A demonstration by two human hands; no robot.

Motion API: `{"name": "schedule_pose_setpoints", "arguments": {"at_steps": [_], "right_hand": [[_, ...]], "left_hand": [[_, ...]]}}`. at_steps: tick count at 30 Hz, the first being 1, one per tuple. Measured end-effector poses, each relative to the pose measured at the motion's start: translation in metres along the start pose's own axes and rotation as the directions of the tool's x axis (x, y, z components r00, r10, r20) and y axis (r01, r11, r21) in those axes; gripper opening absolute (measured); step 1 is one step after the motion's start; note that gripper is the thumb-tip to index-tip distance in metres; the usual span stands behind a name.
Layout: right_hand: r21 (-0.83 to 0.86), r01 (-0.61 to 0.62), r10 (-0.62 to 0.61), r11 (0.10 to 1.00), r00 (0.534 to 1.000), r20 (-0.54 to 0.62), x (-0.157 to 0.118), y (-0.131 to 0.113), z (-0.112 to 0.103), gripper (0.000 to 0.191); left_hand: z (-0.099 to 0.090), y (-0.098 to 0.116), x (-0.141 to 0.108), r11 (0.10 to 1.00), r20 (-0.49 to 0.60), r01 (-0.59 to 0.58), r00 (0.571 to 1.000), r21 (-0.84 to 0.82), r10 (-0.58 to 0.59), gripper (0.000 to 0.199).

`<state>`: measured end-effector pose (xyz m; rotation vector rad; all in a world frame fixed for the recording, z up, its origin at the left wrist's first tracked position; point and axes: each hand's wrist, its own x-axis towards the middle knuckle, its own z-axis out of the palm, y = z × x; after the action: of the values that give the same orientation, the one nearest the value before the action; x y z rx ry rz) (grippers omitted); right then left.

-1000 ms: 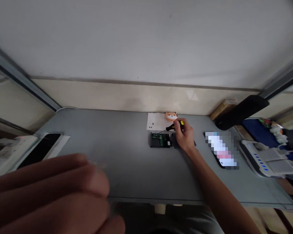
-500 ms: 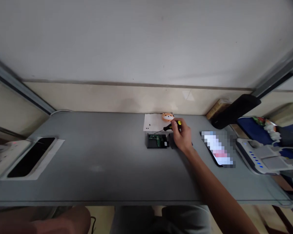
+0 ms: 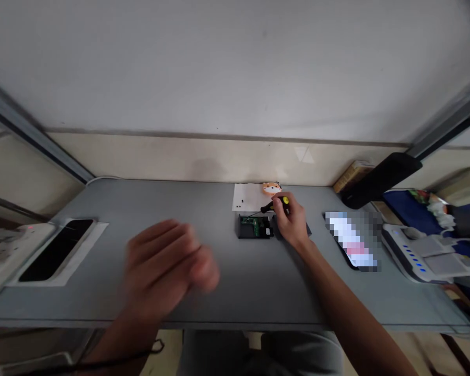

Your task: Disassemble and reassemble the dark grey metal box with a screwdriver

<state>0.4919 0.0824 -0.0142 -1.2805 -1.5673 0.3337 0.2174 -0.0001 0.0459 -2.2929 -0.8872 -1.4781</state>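
Observation:
My right hand [image 3: 292, 222] is closed around a black and yellow screwdriver [image 3: 272, 205]. The screwdriver's thin shaft points left, its tip at the upper part of a small black case [image 3: 254, 235] with a green circuit board [image 3: 250, 224] inside. A dark flat piece [image 3: 308, 228] shows partly beneath the right hand. My left hand [image 3: 168, 261] is above the table, left of the case and apart from it. Its fingers look curled but are smeared by motion, and whatever may be inside them is hidden. Several tiny dark screws [image 3: 239, 205] lie on white paper [image 3: 250, 194] behind the case.
An orange animal-faced object [image 3: 271, 188] sits at the paper's right. One phone [image 3: 58, 250] lies far left beside a power strip [image 3: 19, 248]; another, lit phone [image 3: 350, 240] is at right. Beyond it are a white charging hub [image 3: 419, 256] and a black cylinder [image 3: 382, 180].
My left hand has risen from below the table's front edge to above the tabletop. The right hand still holds the screwdriver at the case, its handle slightly shifted. The view has moved a little.

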Motion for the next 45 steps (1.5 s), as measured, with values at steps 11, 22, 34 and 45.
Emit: {"name": "schedule_pose_setpoints", "arguments": {"at_steps": [11, 22, 34, 45], "right_hand": [[0.016, 0.014, -0.014, 1.000, 0.999, 0.043, 0.001, -0.002, 0.000, 0.033], [0.013, 0.051, -0.052, 0.999, 0.996, 0.069, 0.001, -0.006, -0.003, 0.025], [-0.001, 0.034, -0.034, 0.999, 0.999, 0.007, 0.000, -0.004, -0.002, 0.030], [0.014, 0.022, -0.022, 1.000, 0.999, 0.048, -0.001, -0.003, -0.001, 0.028]], "left_hand": [[0.125, -0.056, -0.010, 0.924, 0.644, 0.373, 0.687, 0.084, -0.336, 0.045], [0.136, -0.056, -0.028, 0.915, 0.709, 0.393, 0.621, 0.087, -0.334, 0.037], [0.133, -0.056, -0.031, 0.914, 0.717, 0.403, 0.624, 0.046, -0.311, 0.041], [0.133, -0.056, -0.030, 0.910, 0.719, 0.412, 0.616, 0.055, -0.322, 0.041]]}}
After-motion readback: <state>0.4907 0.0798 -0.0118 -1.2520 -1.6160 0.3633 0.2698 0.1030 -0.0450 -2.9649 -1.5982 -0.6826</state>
